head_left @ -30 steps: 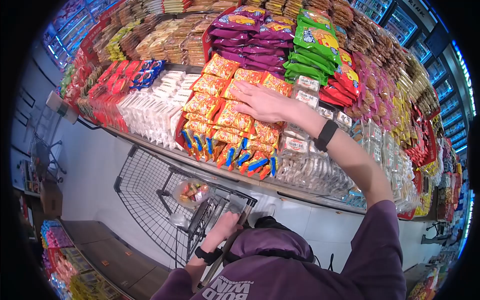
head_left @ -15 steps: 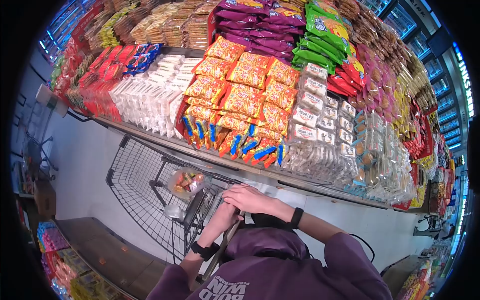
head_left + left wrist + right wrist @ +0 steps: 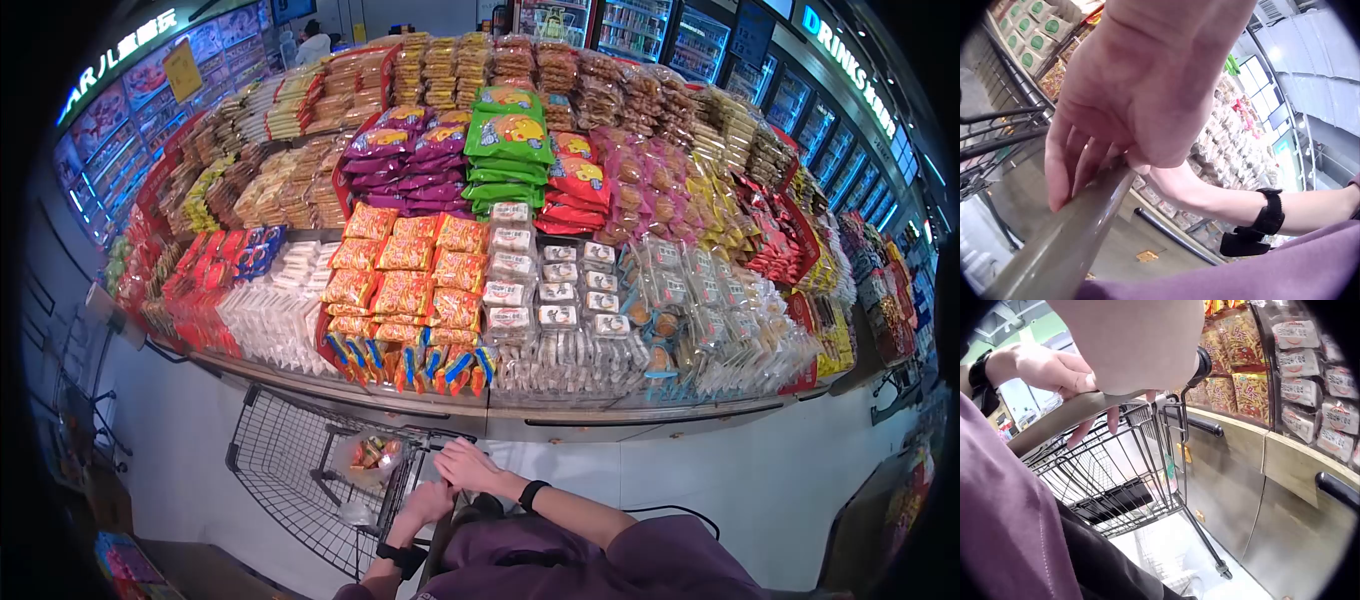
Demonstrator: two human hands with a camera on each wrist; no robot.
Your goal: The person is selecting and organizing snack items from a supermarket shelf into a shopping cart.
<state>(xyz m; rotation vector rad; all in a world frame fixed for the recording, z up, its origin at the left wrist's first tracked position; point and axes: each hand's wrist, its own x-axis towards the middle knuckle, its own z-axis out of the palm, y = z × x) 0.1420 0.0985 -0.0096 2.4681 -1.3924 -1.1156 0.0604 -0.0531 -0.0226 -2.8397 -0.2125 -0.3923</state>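
Both hands are at the handle of a wire shopping cart (image 3: 290,450). The left hand (image 3: 428,501) has its fingers curled over the grey handle bar (image 3: 1079,231), as the left wrist view shows. Beside it, at the handle's far end, the right hand (image 3: 466,466) rests on the bar (image 3: 1054,422); its fingers are mostly hidden behind the hand in the right wrist view. A clear bag of colourful packets (image 3: 374,453) and a smaller clear bag (image 3: 356,513) lie in the cart.
A long display counter (image 3: 560,410) curves in front, stacked with orange-red snack bags (image 3: 405,293), white packs (image 3: 509,293), purple bags (image 3: 376,142) and green bags (image 3: 508,137). Drink coolers (image 3: 700,45) line the back right. A person (image 3: 314,42) is far back.
The right hand has left the orange-red snack bags and come down to the cart handle. The head view has tilted up, showing more of the store. The left hand stays at the handle.
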